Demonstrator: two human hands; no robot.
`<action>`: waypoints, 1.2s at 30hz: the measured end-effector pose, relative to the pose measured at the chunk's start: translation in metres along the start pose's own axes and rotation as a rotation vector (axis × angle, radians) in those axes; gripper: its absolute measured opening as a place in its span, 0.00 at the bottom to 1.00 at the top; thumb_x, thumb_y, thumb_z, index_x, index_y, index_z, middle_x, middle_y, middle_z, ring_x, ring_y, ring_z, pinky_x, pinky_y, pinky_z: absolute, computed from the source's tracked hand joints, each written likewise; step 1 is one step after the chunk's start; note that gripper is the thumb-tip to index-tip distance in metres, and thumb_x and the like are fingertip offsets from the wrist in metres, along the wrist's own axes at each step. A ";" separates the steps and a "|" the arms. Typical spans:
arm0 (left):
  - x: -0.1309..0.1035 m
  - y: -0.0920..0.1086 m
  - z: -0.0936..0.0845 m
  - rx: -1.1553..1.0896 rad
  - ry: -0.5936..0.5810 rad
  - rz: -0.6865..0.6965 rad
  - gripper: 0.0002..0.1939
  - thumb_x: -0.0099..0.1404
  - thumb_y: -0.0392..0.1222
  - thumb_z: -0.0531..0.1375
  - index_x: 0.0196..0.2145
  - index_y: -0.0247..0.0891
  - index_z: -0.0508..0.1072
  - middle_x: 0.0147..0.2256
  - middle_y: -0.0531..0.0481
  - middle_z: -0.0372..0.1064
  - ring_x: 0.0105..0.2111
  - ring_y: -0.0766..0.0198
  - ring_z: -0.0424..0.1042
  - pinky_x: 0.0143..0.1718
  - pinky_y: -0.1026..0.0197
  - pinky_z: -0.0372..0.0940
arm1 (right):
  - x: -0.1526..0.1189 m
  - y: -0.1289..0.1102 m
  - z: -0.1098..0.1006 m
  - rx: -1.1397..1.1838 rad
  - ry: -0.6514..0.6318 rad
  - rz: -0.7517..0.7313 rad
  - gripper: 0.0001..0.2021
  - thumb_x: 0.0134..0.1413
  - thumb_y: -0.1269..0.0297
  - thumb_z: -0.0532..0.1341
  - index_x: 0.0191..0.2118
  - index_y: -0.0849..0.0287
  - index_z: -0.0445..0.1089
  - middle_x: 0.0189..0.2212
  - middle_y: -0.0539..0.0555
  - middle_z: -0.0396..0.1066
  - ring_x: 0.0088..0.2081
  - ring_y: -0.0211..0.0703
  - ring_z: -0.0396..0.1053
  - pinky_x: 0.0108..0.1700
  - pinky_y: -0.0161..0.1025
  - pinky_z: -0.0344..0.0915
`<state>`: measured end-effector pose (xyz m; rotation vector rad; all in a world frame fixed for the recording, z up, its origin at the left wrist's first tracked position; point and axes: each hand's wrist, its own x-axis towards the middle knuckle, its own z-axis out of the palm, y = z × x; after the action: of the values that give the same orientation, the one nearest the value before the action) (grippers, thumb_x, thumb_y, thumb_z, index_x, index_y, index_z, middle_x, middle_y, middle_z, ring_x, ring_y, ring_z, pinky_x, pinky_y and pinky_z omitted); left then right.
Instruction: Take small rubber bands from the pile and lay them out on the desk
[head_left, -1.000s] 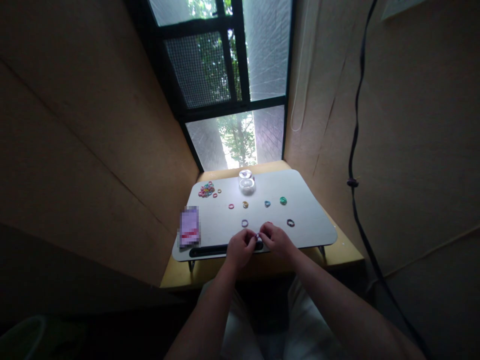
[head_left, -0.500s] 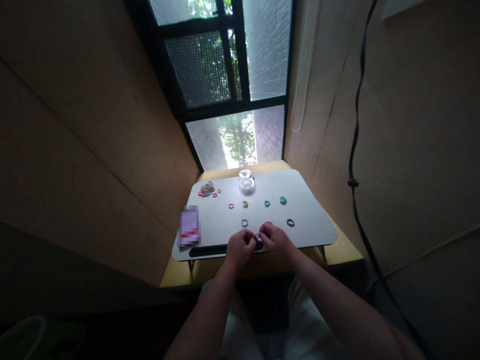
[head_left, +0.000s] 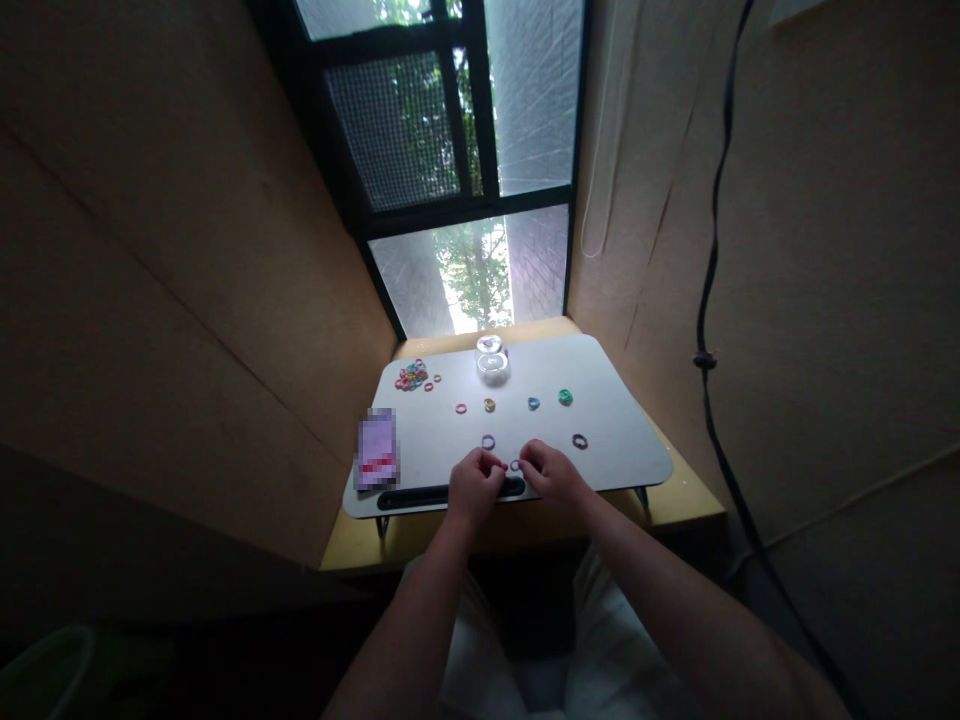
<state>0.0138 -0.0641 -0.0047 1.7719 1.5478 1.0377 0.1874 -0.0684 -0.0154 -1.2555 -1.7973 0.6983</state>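
Over the front edge of the white folding table [head_left: 427, 440], my right hand [head_left: 551, 470] pinches a small purple ring [head_left: 515, 465] at its fingertips. Just left of the ring is my left hand [head_left: 476, 482], its fingers closed; whatever it pinches is too small to name. Beyond my hands lie another purple ring [head_left: 488, 441] and a dark ring [head_left: 580, 441]. Farther back, a pink ring [head_left: 460, 408], a yellow one [head_left: 490, 405], a blue one [head_left: 533, 403] and a green bundle [head_left: 565, 397] form a row.
A pile of colourful rings [head_left: 411, 376] lies at the back left. A clear round container [head_left: 493, 364] stands at the back middle. At the left edge is a purple packet [head_left: 376, 448]. A black slot [head_left: 412, 496] runs along the front.
My fingertips have moved slightly apart, and the purple ring now shows between my hands, at my right fingertips. The view has shifted slightly.
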 end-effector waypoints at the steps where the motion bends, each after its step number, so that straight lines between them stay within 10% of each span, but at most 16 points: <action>1: -0.001 0.000 0.000 0.001 -0.017 0.014 0.05 0.57 0.39 0.58 0.28 0.38 0.73 0.24 0.54 0.71 0.24 0.68 0.67 0.29 0.65 0.60 | 0.000 0.000 0.000 0.002 0.000 -0.001 0.04 0.56 0.67 0.57 0.30 0.57 0.63 0.25 0.48 0.65 0.27 0.37 0.62 0.31 0.34 0.57; 36: -0.009 0.000 0.000 0.075 -0.157 0.102 0.10 0.61 0.47 0.59 0.32 0.39 0.75 0.26 0.52 0.74 0.26 0.68 0.69 0.29 0.65 0.59 | 0.001 -0.001 0.000 -0.033 -0.004 -0.012 0.03 0.55 0.66 0.58 0.30 0.57 0.66 0.25 0.48 0.68 0.26 0.37 0.62 0.30 0.35 0.56</action>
<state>0.0138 -0.0726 -0.0061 1.9518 1.4298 0.8744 0.1865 -0.0682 -0.0141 -1.2654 -1.8250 0.6671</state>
